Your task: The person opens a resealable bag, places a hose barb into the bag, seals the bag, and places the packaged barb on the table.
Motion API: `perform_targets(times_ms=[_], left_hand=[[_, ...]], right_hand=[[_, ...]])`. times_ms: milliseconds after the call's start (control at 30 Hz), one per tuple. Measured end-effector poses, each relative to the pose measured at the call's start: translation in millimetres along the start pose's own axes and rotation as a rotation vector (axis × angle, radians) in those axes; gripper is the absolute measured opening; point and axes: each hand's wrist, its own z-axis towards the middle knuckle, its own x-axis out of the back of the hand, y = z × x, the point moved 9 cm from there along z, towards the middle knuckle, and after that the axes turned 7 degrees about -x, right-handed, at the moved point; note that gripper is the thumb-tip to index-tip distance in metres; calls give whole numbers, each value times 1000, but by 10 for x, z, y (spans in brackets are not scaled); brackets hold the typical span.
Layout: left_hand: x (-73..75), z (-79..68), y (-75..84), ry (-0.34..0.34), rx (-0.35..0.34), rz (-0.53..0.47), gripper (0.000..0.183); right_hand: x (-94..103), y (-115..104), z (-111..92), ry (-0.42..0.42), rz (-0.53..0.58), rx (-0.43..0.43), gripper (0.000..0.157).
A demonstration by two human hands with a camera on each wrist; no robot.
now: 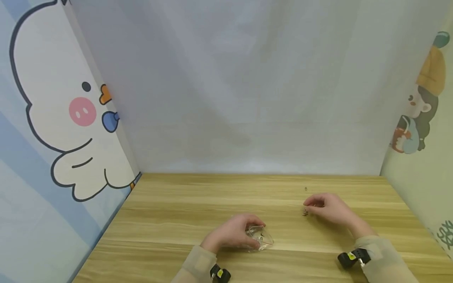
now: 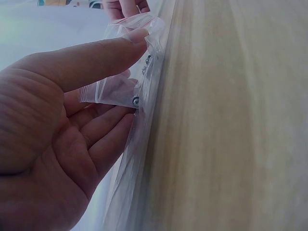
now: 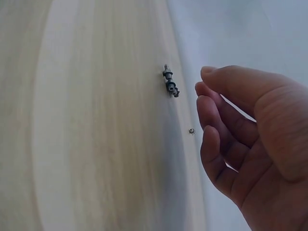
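A clear plastic zip bag (image 1: 263,238) lies low over the wooden table, held between the thumb and fingers of my left hand (image 1: 235,232). In the left wrist view, several small shiny metal pieces, such as this round one (image 2: 136,101), show inside the bag (image 2: 115,91). My right hand (image 1: 330,209) hovers at a small cluster of dark metal hardware (image 1: 304,212) on the table. Its fingers are loosely bent, with nothing showing between thumb and fingertips in the right wrist view. That cluster (image 3: 170,83) looks like little screws or nuts, partly stacked together.
One tiny metal piece (image 1: 306,188) lies apart, farther back on the table (image 1: 170,220). A pale curtain-like backdrop (image 1: 247,86) rises behind the table's far edge. Cartoon-printed panels stand at the left (image 1: 46,98) and right (image 1: 417,165) sides.
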Motion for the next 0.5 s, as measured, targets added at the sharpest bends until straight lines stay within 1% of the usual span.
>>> perform_targets(times_ms=[200,400,500], left_hand=[[-3,20,-12,-7,-1,7,56],[0,27,-19,-6,-4,18,56],[-2,25,-17,-5,-11,28,58]], right_hand=[[11,96,47,-4,8,-15,12],[-51,175,112,-55,47,-1,14],[-65,214,135,-63,71,-14,15]])
